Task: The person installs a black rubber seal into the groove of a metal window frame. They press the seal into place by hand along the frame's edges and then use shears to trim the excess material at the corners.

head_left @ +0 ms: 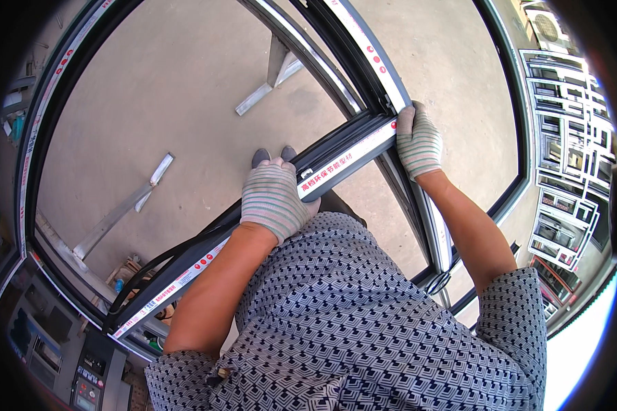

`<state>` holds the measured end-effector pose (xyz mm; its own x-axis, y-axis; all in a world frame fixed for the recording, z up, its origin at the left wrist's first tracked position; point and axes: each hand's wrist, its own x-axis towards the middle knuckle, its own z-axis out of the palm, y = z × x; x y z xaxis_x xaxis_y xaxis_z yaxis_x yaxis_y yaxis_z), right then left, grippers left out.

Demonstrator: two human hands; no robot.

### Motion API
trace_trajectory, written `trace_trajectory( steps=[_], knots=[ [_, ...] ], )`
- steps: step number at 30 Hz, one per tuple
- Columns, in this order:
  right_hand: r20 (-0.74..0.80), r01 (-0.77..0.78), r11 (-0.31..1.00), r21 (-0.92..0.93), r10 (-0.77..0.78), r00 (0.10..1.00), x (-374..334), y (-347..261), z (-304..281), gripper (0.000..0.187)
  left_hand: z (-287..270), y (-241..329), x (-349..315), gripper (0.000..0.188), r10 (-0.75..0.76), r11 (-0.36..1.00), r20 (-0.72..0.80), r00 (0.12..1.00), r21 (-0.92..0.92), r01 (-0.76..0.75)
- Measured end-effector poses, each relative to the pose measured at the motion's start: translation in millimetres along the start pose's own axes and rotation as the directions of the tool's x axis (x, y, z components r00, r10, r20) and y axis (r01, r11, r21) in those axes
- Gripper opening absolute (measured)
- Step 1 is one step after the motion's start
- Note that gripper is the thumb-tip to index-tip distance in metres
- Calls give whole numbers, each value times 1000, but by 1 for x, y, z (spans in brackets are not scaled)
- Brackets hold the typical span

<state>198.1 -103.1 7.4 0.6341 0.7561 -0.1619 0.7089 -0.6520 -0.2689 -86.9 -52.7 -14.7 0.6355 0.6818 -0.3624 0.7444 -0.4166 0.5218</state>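
A dark window frame (353,162) with white printed protective film lies across in front of me, its near bar slanting from lower left up to the right. My left hand (273,195), in a striped knit glove, is wrapped over the middle of this bar. At the bar's right-hand corner my right hand (420,142), gloved the same way, closes around the profile. A small metal fitting (305,174) sits in the bar's groove by my left fingers. Loose black strip (151,263) curves along the bar's left part.
A larger dark outer frame (32,147) surrounds the work. Beneath, metal stand legs (120,218) and another support (271,89) rest on the concrete floor (185,89). Many white-edged frames (569,130) stand stacked at right. A machine with a control panel (88,390) is at lower left.
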Motion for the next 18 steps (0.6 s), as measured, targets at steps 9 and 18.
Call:
trace_trajectory(
  steps=[9,18],
  knots=[
    [8,4,1000,24,-5,1000,1,-1,1,50,-6,1,3,76,20,997,84,996,-73,-14],
    [16,2,999,50,-3,1000,-1,2,-1,50,-24,-70,-56,29,-20,894,58,998,-446,44]
  ],
)
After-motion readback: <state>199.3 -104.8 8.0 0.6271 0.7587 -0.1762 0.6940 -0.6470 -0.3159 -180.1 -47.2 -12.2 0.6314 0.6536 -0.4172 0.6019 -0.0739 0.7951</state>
